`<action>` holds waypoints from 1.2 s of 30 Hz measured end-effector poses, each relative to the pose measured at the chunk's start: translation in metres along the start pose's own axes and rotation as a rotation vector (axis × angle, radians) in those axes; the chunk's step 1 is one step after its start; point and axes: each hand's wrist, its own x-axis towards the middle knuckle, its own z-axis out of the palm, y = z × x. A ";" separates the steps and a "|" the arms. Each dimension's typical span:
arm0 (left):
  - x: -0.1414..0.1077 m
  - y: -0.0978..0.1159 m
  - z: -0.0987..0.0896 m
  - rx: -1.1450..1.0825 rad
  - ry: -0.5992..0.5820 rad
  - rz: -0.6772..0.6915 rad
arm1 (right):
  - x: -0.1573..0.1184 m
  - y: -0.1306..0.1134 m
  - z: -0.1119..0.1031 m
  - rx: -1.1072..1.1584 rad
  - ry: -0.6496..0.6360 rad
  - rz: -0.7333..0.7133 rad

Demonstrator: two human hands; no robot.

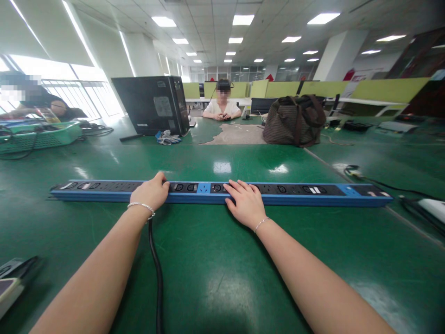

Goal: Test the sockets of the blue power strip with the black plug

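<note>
A long blue and black power strip (187, 198) lies across the green table, its sockets facing up. My left hand (150, 191) is closed at the strip, left of its middle, around something black at the end of a thick black cable (158, 269); the fingers hide most of it. From beneath that hand the cable runs down toward the near edge of the view. Just right of the middle, my right hand (246, 203) rests on the strip with its fingers spread, holding nothing.
Behind the strip on the green table (194, 162) are a black computer case (149, 104), gloves (168, 137) and a brown bag (294, 121). A green basket (52, 135) is at left, cables (382, 183) at right. Across the table sits a person (222, 104); another is at far left.
</note>
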 end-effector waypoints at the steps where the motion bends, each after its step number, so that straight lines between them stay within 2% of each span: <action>1: 0.000 0.000 0.000 -0.005 0.004 0.001 | 0.000 0.000 0.000 0.000 -0.001 0.000; 14: -0.004 0.002 0.003 -0.099 0.071 -0.076 | 0.000 0.001 0.001 -0.018 -0.006 -0.009; 17: -0.007 0.002 -0.004 -0.144 0.087 -0.094 | 0.000 0.001 0.001 -0.020 -0.005 -0.010; 18: -0.009 0.000 -0.011 -0.174 0.128 -0.105 | 0.000 0.001 0.001 -0.019 -0.004 -0.008; 19: -0.012 -0.002 -0.020 -0.222 0.219 -0.129 | 0.000 0.000 0.000 -0.018 -0.004 -0.007; 22: -0.024 -0.015 -0.057 -0.383 0.699 -0.182 | 0.000 0.000 0.000 -0.021 -0.010 -0.006; 23: -0.028 -0.020 -0.068 -0.410 0.769 -0.180 | 0.000 0.000 -0.001 -0.022 -0.012 -0.007; 25: -0.032 -0.030 -0.083 -0.420 0.727 -0.190 | 0.000 0.000 -0.001 -0.021 -0.011 -0.005; 27: -0.030 -0.039 -0.088 -0.406 0.586 -0.230 | 0.000 0.000 -0.001 -0.020 -0.005 0.001; 30: -0.021 -0.049 -0.081 -0.333 0.362 -0.250 | 0.000 0.001 0.000 -0.016 0.001 -0.002; 36: 0.000 -0.067 -0.068 -0.205 0.210 -0.325 | 0.000 0.001 0.001 -0.011 0.013 -0.012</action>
